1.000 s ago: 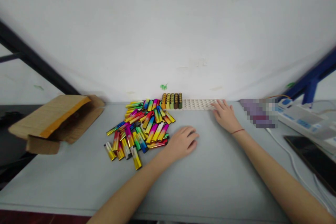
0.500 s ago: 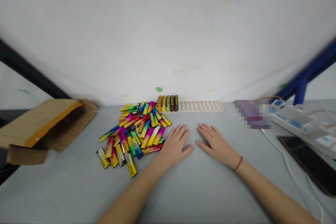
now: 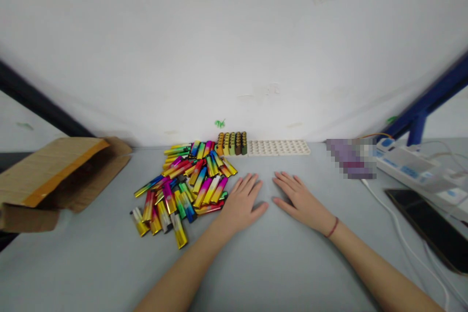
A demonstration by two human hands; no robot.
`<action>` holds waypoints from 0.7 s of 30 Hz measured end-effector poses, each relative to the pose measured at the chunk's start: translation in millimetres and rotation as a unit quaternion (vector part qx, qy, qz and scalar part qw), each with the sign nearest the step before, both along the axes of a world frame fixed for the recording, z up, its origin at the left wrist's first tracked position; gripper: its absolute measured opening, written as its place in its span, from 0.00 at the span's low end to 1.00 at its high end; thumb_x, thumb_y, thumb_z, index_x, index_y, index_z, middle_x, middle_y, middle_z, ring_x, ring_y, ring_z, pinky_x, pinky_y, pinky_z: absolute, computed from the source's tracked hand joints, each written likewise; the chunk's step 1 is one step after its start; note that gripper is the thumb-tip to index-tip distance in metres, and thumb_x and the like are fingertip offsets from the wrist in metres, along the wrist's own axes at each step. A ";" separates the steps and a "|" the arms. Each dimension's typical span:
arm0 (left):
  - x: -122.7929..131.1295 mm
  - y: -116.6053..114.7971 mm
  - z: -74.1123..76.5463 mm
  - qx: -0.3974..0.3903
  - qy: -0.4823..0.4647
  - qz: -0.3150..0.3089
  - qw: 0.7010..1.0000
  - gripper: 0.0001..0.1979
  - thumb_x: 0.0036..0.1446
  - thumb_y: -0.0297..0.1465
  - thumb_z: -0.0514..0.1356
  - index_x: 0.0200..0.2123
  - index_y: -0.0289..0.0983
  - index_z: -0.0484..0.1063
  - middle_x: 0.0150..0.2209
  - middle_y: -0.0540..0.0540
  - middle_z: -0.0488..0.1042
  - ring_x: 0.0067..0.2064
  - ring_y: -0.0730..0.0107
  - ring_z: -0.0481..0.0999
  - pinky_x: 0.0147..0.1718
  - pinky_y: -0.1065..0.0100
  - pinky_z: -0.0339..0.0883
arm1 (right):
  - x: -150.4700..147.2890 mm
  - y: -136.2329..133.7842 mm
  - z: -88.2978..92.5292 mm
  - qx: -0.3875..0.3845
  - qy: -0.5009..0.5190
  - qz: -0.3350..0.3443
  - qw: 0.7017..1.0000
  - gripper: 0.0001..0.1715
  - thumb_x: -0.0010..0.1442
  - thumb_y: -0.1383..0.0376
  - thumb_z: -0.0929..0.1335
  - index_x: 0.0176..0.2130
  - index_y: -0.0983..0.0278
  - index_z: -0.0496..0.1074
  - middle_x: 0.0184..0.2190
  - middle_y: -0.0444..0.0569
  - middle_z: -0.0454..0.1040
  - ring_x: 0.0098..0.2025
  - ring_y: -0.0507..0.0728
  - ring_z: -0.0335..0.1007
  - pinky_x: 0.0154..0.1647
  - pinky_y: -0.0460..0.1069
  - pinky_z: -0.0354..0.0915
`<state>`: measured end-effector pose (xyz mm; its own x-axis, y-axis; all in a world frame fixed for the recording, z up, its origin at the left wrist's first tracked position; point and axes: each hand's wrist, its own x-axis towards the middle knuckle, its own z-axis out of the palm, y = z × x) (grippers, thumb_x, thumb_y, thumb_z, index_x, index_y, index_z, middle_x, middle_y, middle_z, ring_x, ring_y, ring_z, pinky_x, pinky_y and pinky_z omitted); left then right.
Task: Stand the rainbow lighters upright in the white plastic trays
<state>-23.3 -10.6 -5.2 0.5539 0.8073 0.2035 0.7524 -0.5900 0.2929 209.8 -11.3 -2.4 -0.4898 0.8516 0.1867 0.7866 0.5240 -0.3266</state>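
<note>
My left hand [image 3: 241, 204] lies flat on the grey table [image 3: 256, 263], fingers spread, holding nothing. Just left of it spreads a loose pile of shiny multicoloured lighters [image 3: 183, 185]. My right hand [image 3: 300, 201], with a thin red band at the wrist, also rests palm down with fingers apart and nothing in it. Beyond both hands, by the wall, is a white tray [image 3: 280, 147] with rows of holes. Its left end bears several upright lighters [image 3: 232, 143] in rows of orange, yellow, green and brown.
An open cardboard box [image 3: 62, 170] stands at the left. To the right are a pixelated purple object [image 3: 347, 158], a white power strip [image 3: 413, 168] with cables, and a black phone [image 3: 431, 226]. A white wall [image 3: 234, 48] closes off the back.
The view has shifted slightly, so the box and the pile appear a little farther left. Both hands keep the same flat pose on the table.
</note>
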 end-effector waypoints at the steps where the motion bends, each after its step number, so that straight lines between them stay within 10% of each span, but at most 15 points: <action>1: 0.1 0.0 -0.1 -0.001 0.002 0.000 1.000 0.31 0.65 0.45 0.53 0.65 0.35 0.62 0.68 0.34 0.59 0.70 0.51 0.55 0.66 0.46 0.53 | 0.0 0.0 0.1 0.001 0.000 0.000 1.000 0.31 0.68 0.55 0.63 0.64 0.67 0.63 0.67 0.62 0.59 0.70 0.66 0.51 0.68 0.68 0.52; 15: 1.6 -0.5 2.5 -0.008 -0.002 0.003 1.000 0.31 0.64 0.44 0.54 0.64 0.33 0.63 0.68 0.34 0.60 0.70 0.50 0.56 0.66 0.45 0.53 | -7.3 19.9 0.3 0.057 0.018 -0.032 0.998 0.24 0.67 0.57 0.63 0.57 0.66 0.70 0.58 0.60 0.72 0.60 0.65 0.67 0.62 0.63 0.63; 21: 1.8 -0.3 2.1 -0.001 -0.002 0.001 1.000 0.30 0.64 0.44 0.55 0.63 0.32 0.63 0.67 0.32 0.60 0.70 0.49 0.56 0.66 0.44 0.54 | -39.6 72.1 2.8 0.118 -0.031 -0.056 0.991 0.31 0.66 0.63 0.61 0.62 0.77 0.63 0.66 0.66 0.61 0.69 0.68 0.54 0.68 0.63 0.54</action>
<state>-21.4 -10.8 -3.1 0.5521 0.8084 0.2039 0.7520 -0.5885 0.2969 170.2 60.8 0.4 -0.4112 0.8374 0.3602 0.8590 0.4881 -0.1543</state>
